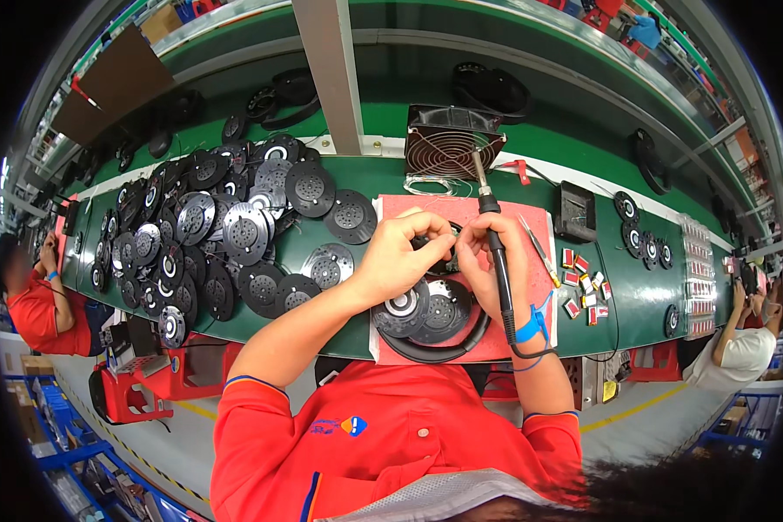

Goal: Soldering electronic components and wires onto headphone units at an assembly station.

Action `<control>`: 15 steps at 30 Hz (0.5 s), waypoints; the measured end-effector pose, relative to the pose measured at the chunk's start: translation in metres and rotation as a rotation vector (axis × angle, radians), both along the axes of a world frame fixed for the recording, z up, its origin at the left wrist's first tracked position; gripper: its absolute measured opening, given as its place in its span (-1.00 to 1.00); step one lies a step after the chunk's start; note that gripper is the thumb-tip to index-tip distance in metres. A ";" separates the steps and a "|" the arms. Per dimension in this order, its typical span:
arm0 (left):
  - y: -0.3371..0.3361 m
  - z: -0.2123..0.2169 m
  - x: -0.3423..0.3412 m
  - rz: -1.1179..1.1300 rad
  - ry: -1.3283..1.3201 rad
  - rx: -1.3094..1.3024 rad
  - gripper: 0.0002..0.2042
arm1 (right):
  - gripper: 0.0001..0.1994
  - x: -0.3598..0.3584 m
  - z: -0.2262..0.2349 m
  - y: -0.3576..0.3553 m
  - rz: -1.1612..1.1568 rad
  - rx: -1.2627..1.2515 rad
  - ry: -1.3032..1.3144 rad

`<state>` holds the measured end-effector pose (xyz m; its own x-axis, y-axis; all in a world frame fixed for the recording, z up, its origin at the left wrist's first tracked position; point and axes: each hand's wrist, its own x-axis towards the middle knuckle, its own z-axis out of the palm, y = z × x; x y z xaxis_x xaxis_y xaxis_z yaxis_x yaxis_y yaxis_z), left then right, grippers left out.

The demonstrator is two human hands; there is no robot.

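Note:
My right hand (493,261) holds a soldering iron (499,270), its metal tip pointing away from me and its cable running down past a blue wrist strap (532,325). The thumb and forefinger of my left hand (402,259) are pinched together close to my right fingertips; what they grip is too small to make out. A dark round part lies partly hidden between and beneath the hands. Nearer me, two black discs (446,311) rest on the pink mat (531,335), with a curved black band (435,353) around their near side.
A large heap of black discs (204,217) covers the bench to the left. Behind the mat stands a fan with a wire grille (452,152). To the right are tweezers (539,250), several small red-and-white parts (587,287), a black tray (576,210) and more discs (632,237). Co-workers sit on both sides.

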<state>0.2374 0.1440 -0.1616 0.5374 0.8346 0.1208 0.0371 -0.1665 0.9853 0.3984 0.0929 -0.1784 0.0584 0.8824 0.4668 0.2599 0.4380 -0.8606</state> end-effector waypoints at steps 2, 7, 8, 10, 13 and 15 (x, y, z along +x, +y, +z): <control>-0.001 0.000 0.001 0.006 -0.004 -0.017 -0.89 | -0.64 -0.001 -0.001 0.001 -0.012 0.030 -0.034; 0.002 -0.003 0.001 -0.022 -0.113 -0.152 -0.90 | -0.65 -0.004 -0.004 0.001 -0.031 0.006 -0.024; 0.002 -0.003 0.001 -0.023 -0.113 -0.151 -0.90 | -0.65 -0.004 -0.004 0.001 -0.032 0.007 -0.023; 0.004 -0.002 -0.001 -0.014 -0.107 -0.210 -0.89 | -0.66 -0.004 -0.004 0.001 -0.030 0.026 -0.034; 0.006 -0.007 -0.001 -0.020 -0.125 -0.203 -0.88 | -0.67 0.001 -0.001 -0.002 -0.036 0.046 -0.043; 0.005 -0.006 -0.001 -0.021 -0.111 -0.197 -0.88 | -0.67 0.009 -0.003 -0.004 -0.083 0.047 -0.057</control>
<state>0.2363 0.1494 -0.1671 0.5476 0.8366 0.0161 -0.0748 0.0298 0.9968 0.4076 0.0887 -0.1812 0.1026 0.8529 0.5119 0.3447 0.4523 -0.8226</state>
